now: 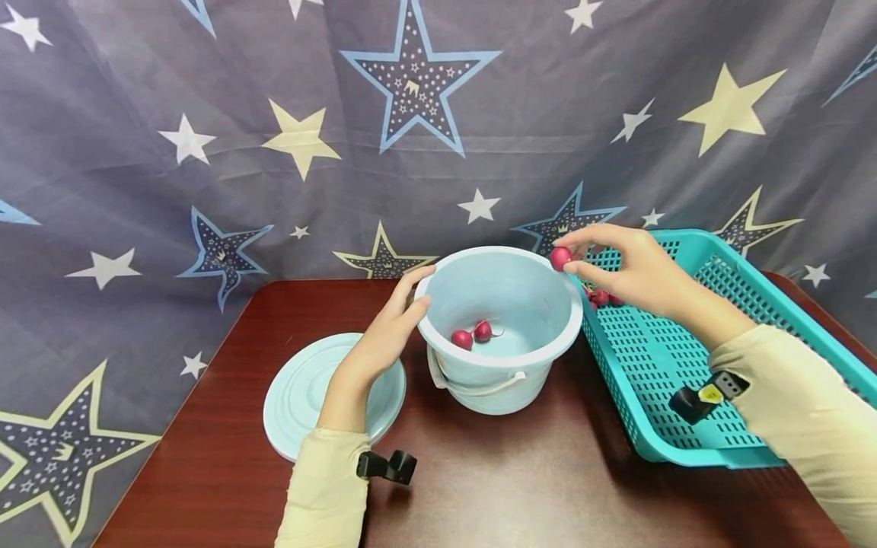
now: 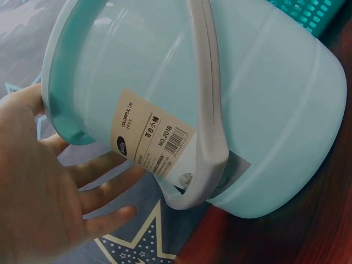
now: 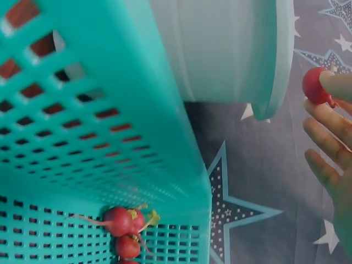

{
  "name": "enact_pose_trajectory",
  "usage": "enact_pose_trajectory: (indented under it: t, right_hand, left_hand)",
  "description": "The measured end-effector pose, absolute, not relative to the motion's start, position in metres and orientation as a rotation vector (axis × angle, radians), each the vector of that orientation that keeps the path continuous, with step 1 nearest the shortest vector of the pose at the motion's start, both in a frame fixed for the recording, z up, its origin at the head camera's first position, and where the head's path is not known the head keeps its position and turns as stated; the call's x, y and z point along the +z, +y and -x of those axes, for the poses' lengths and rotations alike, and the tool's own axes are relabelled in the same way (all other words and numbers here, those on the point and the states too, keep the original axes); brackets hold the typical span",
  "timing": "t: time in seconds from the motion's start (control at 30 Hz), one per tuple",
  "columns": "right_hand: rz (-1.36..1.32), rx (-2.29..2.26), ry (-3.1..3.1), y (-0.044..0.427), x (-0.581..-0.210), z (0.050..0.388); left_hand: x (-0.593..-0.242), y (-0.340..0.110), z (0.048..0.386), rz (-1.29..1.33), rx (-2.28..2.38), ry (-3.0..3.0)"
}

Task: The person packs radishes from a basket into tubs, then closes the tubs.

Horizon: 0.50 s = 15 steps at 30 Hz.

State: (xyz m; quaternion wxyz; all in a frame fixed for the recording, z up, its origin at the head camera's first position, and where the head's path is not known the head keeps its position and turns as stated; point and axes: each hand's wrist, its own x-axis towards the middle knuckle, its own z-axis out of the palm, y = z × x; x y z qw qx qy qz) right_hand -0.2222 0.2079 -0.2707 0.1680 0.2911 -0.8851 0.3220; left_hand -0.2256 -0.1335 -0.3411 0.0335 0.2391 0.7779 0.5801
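Observation:
A light blue bucket stands upright on the table, with two red radishes on its floor. At the bucket's left side, my left hand touches the rim, its fingers spread and mostly straight in the left wrist view. Above the right part of the rim, my right hand pinches another radish between thumb and fingers. That held radish also shows in the right wrist view. Several radishes lie in a corner of the teal basket beneath my right arm.
A round light blue lid lies flat on the dark red table, left of the bucket and partly under my left forearm. The basket stands close to the bucket's right side. A star-patterned cloth hangs behind the table.

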Motion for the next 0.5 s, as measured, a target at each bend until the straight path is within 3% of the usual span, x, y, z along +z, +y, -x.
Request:
enact_pose_trajectory:
  t: [0.5]
  right_hand:
    - [-1.015,0.876,-2.523,0.186,-0.275,0.220]
  left_hand:
    - [-0.338,-0.132,0.224,-0.739,1.765,2.409]
